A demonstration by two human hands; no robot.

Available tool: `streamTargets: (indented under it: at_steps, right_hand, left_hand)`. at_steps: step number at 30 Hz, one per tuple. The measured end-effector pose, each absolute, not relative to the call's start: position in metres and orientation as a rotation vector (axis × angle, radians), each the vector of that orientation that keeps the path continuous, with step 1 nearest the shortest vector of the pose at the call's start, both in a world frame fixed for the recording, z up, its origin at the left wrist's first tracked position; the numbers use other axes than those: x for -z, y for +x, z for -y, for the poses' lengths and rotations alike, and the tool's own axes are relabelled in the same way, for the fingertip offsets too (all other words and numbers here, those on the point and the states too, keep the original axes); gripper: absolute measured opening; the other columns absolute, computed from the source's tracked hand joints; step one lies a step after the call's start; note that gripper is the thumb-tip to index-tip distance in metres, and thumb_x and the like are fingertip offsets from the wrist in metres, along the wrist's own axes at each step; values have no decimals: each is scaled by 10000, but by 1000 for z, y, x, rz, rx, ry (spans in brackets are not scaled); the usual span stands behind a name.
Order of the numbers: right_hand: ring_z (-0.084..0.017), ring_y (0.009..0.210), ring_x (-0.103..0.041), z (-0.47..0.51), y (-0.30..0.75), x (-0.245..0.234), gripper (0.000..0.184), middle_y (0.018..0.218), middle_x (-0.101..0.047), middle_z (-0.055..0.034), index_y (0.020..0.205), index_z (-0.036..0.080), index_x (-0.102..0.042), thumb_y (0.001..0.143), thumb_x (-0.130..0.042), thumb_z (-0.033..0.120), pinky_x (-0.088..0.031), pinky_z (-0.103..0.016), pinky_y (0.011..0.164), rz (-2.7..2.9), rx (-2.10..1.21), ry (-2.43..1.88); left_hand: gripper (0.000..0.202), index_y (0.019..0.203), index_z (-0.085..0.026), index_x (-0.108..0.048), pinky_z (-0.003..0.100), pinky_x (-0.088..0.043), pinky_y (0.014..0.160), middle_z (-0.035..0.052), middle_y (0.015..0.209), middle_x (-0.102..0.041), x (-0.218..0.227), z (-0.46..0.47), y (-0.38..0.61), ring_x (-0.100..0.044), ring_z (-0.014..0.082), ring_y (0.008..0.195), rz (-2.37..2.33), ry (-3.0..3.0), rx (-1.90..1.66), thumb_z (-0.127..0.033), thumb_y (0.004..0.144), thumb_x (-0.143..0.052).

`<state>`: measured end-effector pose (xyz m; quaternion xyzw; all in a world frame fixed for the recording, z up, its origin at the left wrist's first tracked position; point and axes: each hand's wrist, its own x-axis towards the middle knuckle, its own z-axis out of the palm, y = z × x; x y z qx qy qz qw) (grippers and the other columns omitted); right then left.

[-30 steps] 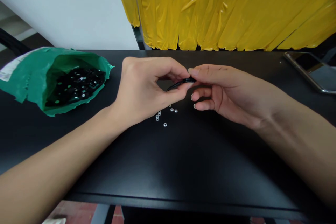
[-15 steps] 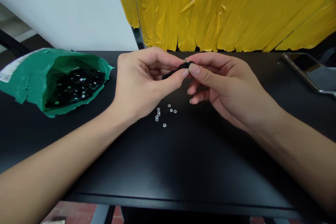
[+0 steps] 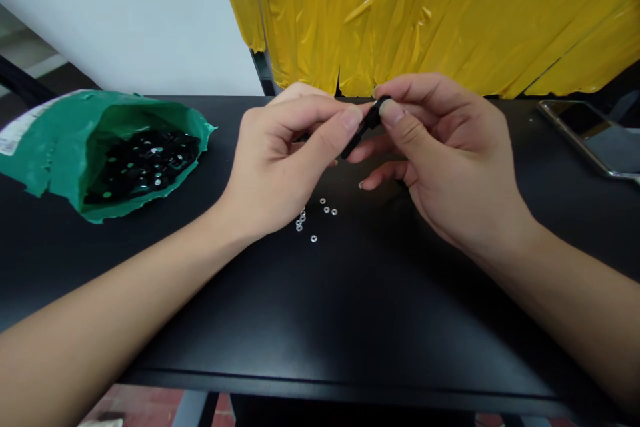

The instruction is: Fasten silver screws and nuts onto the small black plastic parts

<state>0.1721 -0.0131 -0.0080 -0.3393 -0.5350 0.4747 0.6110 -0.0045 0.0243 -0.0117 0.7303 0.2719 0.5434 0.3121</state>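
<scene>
Between my two hands is a small, narrow black part, tilted with its upper end to the right. My right hand pinches that upper end between thumb and index finger; its other fingers curl loosely below. The thumb and index finger of my left hand are closed at the part's left side, partly covering it. Several small silvery washer-like rings lie on the black table below the hands. A torn green bag lies open on the left, holding many small black pieces with shiny spots.
A phone lies at the table's right back. Yellow plastic sheeting hangs behind the table, beside a white panel. The table's front edge runs along the bottom, above a reddish floor.
The black part has turned steeper and shifted right with my right hand. My left hand has moved slightly right, its thumb now higher. The rings and bag stay where they were.
</scene>
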Motion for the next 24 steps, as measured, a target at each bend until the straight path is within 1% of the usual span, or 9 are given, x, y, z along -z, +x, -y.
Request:
streamTargets:
  at_steps: [1, 3, 6, 8, 10, 13, 16, 20, 24]
  right_hand:
    - [-158, 728, -785, 13, 172, 8, 80, 881, -758, 12, 1026, 222, -685, 978, -747, 239, -664, -225, 528, 1236, -1088, -774]
    - [-152, 733, -785, 14, 171, 8, 82, 894, -759, 11, 1040, 212, -695, 985, -745, 247, -676, -225, 542, 1249, -1077, -760]
    - [-145, 751, -788, 16, 170, 8, 99, 958, -774, -2, 1061, 212, -702, 990, -744, 267, -692, -230, 585, 1284, -1069, -754]
    - [-155, 771, -797, 17, 170, 8, 107, 956, -785, -2, 1062, 224, -707, 986, -753, 284, -700, -238, 616, 1308, -1078, -757]
    - [-168, 795, -807, 17, 172, 7, 111, 931, -794, 4, 1064, 243, -714, 983, -759, 305, -706, -250, 652, 1322, -1097, -759]
    - [-176, 823, -818, 17, 175, 7, 122, 927, -804, 5, 1074, 253, -712, 987, -756, 326, -713, -265, 703, 1331, -1141, -756]
    - [-178, 820, -827, 17, 177, 7, 149, 940, -803, 10, 1088, 252, -679, 988, -755, 333, -720, -278, 728, 1348, -1226, -723]
    - [-186, 776, -834, 18, 180, 6, 187, 922, -790, 20, 1113, 259, -615, 1010, -726, 370, -725, -283, 701, 1368, -1356, -664]
    - [-186, 718, -831, 18, 180, 5, 190, 861, -779, 42, 1106, 282, -579, 1015, -713, 382, -719, -273, 637, 1363, -1451, -661]
  left_hand:
    - [120, 883, -286, -853, 328, -534, 739, 11, 823, -730, 11, -24, -4, -661, 175, 845, -729, 1938, -1479, -319, 959, -767]
    - [66, 898, -279, -849, 314, -499, 676, -8, 839, -743, 10, -23, -3, -630, 141, 754, -776, 1878, -1534, -297, 936, -798]
    - [65, 906, -293, -842, 285, -471, 589, -35, 860, -765, 10, -26, -2, -586, 102, 655, -761, 1748, -1495, -247, 929, -801]
    - [105, 861, -279, -833, 264, -485, 578, -30, 817, -751, 11, -29, -3, -589, 96, 648, -698, 1692, -1396, -263, 950, -778]
    - [145, 826, -256, -822, 250, -521, 603, -17, 808, -741, 11, -30, -5, -629, 102, 689, -632, 1631, -1298, -295, 957, -774]
    - [133, 813, -242, -813, 239, -561, 642, -11, 826, -737, 10, -30, -8, -675, 109, 740, -594, 1544, -1226, -299, 933, -806]
    - [112, 807, -229, -811, 215, -565, 649, -20, 778, -717, 7, -27, -10, -666, 94, 711, -613, 1531, -1192, -275, 907, -834]
    - [108, 808, -208, -820, 181, -567, 620, -21, 730, -703, 1, -26, -11, -646, 75, 660, -594, 1497, -1124, -259, 902, -839]
    - [96, 826, -194, -824, 150, -561, 556, -22, 710, -684, -1, -30, -13, -627, 64, 620, -508, 1277, -892, -266, 870, -872]
